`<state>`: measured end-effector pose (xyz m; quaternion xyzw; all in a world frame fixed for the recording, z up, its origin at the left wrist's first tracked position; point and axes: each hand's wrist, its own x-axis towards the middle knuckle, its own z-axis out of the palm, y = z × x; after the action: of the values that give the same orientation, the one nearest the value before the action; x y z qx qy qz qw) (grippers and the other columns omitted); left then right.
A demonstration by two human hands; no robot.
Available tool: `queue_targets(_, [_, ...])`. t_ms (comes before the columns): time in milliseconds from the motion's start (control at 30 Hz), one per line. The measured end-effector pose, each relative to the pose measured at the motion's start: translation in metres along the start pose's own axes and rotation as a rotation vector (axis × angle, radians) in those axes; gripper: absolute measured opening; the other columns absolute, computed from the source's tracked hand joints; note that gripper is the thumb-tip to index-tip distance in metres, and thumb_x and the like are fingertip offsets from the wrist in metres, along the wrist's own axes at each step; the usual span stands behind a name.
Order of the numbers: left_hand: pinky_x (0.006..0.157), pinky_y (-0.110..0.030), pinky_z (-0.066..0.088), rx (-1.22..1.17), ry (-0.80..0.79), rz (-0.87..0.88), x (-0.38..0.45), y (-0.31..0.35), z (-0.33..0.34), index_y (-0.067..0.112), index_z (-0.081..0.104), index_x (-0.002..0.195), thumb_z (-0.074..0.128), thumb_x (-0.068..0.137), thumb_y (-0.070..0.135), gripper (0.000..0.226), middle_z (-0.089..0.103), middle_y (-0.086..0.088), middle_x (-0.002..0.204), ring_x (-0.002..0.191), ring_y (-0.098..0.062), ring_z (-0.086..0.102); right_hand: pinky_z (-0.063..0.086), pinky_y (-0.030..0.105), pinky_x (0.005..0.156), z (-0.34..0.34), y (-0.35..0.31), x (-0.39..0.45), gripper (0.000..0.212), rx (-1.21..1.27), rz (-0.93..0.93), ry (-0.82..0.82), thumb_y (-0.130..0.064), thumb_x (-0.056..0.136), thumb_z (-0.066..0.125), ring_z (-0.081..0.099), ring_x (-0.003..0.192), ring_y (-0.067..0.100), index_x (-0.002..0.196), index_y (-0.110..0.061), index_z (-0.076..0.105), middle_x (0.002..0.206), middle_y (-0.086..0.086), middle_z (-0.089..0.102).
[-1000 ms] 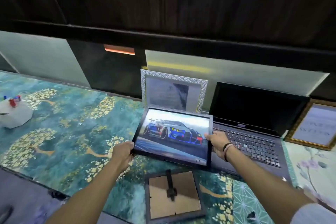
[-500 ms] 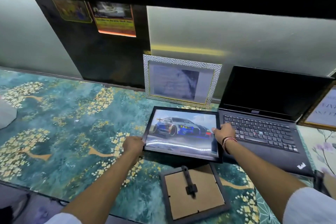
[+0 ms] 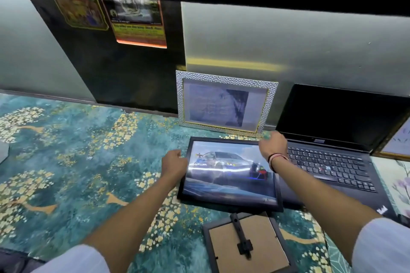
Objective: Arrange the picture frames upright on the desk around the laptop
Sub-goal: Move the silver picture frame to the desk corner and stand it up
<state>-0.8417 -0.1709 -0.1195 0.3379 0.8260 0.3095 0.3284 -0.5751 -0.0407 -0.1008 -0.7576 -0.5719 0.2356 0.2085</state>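
While both hands sit at the car-picture frame [image 3: 230, 173], I log it lying nearly flat, glass up, on the patterned desk cover [image 3: 73, 162].

Left hand [image 3: 174, 165] loosely curled, fingers against the frame's left edge; I cannot tell if it truly grips. Right hand [image 3: 273, 146] is at the top right corner, blurred, its hold unclear. Frame's long axis runs left-right, top edge toward the wall, its right side touching or overlapping the open laptop [image 3: 332, 155]. Silver-bordered frame [image 3: 225, 102] stands upright behind it, against the wall. Small frame [image 3: 246, 244] lies face down just in front, stand up.
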Motion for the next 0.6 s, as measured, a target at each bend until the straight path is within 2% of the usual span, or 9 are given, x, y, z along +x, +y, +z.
queue_targets(67, [0.093,-0.038,0.051,-0.028,-0.035,0.082,0.016,0.033,-0.005,0.007,0.062,0.135,0.059,0.084,0.007,0.051,0.065,-0.012,0.128,0.117,-0.034,0.062,0.042,0.037,0.077,-0.002,-0.021,0.016,0.031,0.119,0.020,-0.015,-0.011,0.086,0.058,0.062,0.106,0.043,0.110,0.008,0.061,0.112,0.027,0.065])
queue_targets(100, [0.096,-0.038,0.051,-0.070,-0.034,0.126,0.026,0.051,-0.009,0.008,0.055,0.142,0.059,0.086,0.005,0.057,0.061,-0.007,0.132,0.120,-0.033,0.060,0.042,0.037,0.077,-0.004,-0.032,0.024,0.030,0.185,0.034,-0.017,-0.010,0.087,0.057,0.061,0.105,0.042,0.111,0.008,0.059,0.111,0.026,0.064])
queue_targets(200, [0.091,-0.035,0.048,-0.240,-0.030,0.166,0.052,0.104,-0.020,0.014,0.049,0.144,0.056,0.086,-0.003,0.061,0.056,0.000,0.125,0.116,-0.026,0.057,0.039,0.032,0.078,-0.009,-0.055,0.042,0.033,0.294,0.070,-0.054,-0.010,0.091,0.052,0.055,0.097,0.034,0.120,0.004,0.051,0.108,0.018,0.056])
queue_targets(233, [0.100,-0.038,0.047,-0.304,-0.027,0.133,0.066,0.116,-0.022,0.013,0.039,0.152,0.055,0.086,-0.003,0.070,0.054,-0.006,0.141,0.130,-0.029,0.052,0.039,0.032,0.080,-0.008,-0.059,0.049,0.037,0.315,0.084,-0.073,-0.010,0.091,0.051,0.051,0.096,0.031,0.125,0.004,0.048,0.109,0.015,0.052])
queue_targets(300, [0.114,-0.044,0.035,-0.356,-0.033,0.049,0.086,0.131,-0.026,0.016,0.012,0.163,0.055,0.090,-0.004,0.087,0.028,-0.008,0.166,0.148,-0.033,0.033,0.038,0.033,0.083,-0.007,-0.065,0.059,0.043,0.372,0.111,-0.090,-0.009,0.090,0.050,0.048,0.096,0.028,0.131,0.004,0.045,0.108,0.014,0.048])
queue_targets(367, [0.116,-0.049,0.030,-0.382,-0.074,-0.021,0.101,0.136,-0.030,0.019,-0.001,0.163,0.051,0.093,-0.006,0.092,0.016,-0.007,0.170,0.151,-0.035,0.027,0.041,0.035,0.082,-0.006,-0.066,0.065,0.041,0.423,0.119,-0.097,-0.010,0.084,0.049,0.049,0.094,0.028,0.123,0.001,0.048,0.105,0.014,0.050])
queue_targets(467, [0.114,-0.046,0.032,-0.413,-0.119,-0.007,0.117,0.133,-0.029,0.020,0.006,0.164,0.048,0.091,-0.013,0.090,0.019,-0.007,0.169,0.150,-0.036,0.029,0.046,0.038,0.084,-0.002,-0.057,0.068,0.027,0.464,0.124,-0.080,-0.007,0.088,0.048,0.054,0.090,0.030,0.114,-0.004,0.050,0.102,0.015,0.056])
queue_targets(533, [0.107,-0.040,0.037,-0.451,-0.115,0.005,0.121,0.129,-0.029,0.018,0.024,0.161,0.053,0.083,-0.015,0.089,0.035,-0.005,0.162,0.143,-0.031,0.039,0.041,0.034,0.079,-0.004,-0.054,0.065,0.011,0.473,0.117,-0.039,-0.004,0.092,0.048,0.050,0.080,0.029,0.101,-0.007,0.052,0.094,0.014,0.055])
queue_targets(600, [0.102,-0.036,0.042,-0.493,-0.072,0.013,0.118,0.126,-0.031,0.015,0.036,0.156,0.056,0.080,-0.017,0.085,0.049,0.003,0.144,0.131,-0.023,0.047,0.041,0.032,0.081,-0.008,-0.052,0.063,0.003,0.495,0.122,0.000,-0.013,0.094,0.054,0.050,0.083,0.029,0.096,-0.010,0.055,0.093,0.012,0.056])
